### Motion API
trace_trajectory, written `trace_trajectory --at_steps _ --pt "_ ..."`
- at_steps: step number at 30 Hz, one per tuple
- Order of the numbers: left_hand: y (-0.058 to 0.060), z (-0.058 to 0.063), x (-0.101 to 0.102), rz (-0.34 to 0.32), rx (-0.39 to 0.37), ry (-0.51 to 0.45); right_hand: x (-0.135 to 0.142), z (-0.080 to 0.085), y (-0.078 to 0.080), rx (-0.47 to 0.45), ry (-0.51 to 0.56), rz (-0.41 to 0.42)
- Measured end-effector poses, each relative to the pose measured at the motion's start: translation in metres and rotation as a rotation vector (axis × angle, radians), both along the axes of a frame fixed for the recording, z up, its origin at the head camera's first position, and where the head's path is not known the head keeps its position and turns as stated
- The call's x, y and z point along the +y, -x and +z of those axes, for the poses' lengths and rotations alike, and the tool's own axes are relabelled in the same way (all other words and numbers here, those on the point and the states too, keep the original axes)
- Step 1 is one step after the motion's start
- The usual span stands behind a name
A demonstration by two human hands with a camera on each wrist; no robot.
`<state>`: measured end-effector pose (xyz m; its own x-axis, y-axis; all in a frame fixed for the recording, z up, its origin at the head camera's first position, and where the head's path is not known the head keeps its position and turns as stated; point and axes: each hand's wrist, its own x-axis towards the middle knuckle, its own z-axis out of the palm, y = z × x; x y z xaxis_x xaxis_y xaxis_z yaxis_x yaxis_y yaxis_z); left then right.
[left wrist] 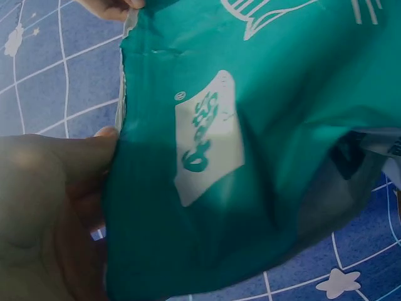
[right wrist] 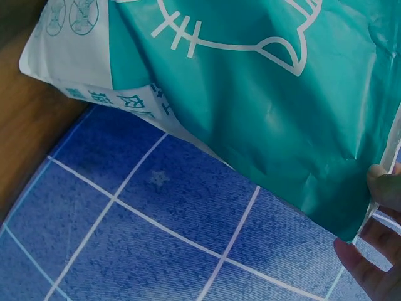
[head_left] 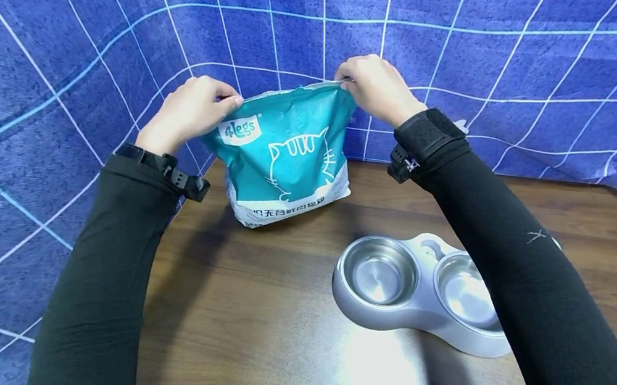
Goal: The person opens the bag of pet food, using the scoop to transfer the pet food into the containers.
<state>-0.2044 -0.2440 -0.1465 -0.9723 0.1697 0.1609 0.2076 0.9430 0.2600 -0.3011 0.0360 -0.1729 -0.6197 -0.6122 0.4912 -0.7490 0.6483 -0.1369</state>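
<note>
A teal and white bag of cat food (head_left: pixel 297 162), printed with a cat outline and a "4legs" label, stands upright near the back of the wooden table. My left hand (head_left: pixel 191 112) pinches its top left corner between thumb and fingers. At the top right corner, my right hand (head_left: pixel 376 87) pinches the bag's edge the same way. The top edge is stretched between both hands. In the left wrist view the bag's label (left wrist: pixel 210 138) lies just beyond the left thumb. The right wrist view shows the right fingers (right wrist: pixel 385 188) at the bag's corner.
A grey double pet bowl (head_left: pixel 430 292) with two steel dishes sits on the table (head_left: pixel 243 323), front right of the bag; my right sleeve (head_left: pixel 509 247) overlaps its right end. Blue fabric (head_left: pixel 437 25) with white grid lines rises behind and left of the table.
</note>
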Motion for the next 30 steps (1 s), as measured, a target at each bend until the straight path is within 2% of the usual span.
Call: trace_trajectory --at_steps 7,10,13,17,19,22,26,30 --pt "0.013 0.012 0.000 -0.075 -0.076 -0.028 0.002 -0.002 0.003 -0.058 0.040 0.009" --pt "0.016 0.012 0.002 -0.098 -0.067 0.037 0.001 -0.002 0.003 -0.114 0.065 -0.003" --pt "0.017 0.011 0.006 -0.092 -0.046 0.108 0.000 -0.002 0.001 -0.174 0.087 -0.029" --pt "0.017 0.011 0.010 -0.082 -0.032 0.134 -0.002 -0.001 -0.002 -0.200 0.091 -0.053" --pt "0.016 0.012 0.011 -0.090 -0.028 0.130 -0.003 -0.002 -0.005 -0.157 0.077 -0.054" --pt "0.015 0.013 0.011 -0.099 -0.020 0.133 -0.008 -0.005 -0.009 -0.014 0.054 -0.013" --pt "0.014 0.014 0.011 -0.108 -0.008 0.141 -0.022 -0.012 -0.014 0.199 0.046 0.097" --pt "0.015 0.013 0.012 -0.125 0.005 0.132 -0.043 -0.017 -0.019 0.304 0.037 0.199"
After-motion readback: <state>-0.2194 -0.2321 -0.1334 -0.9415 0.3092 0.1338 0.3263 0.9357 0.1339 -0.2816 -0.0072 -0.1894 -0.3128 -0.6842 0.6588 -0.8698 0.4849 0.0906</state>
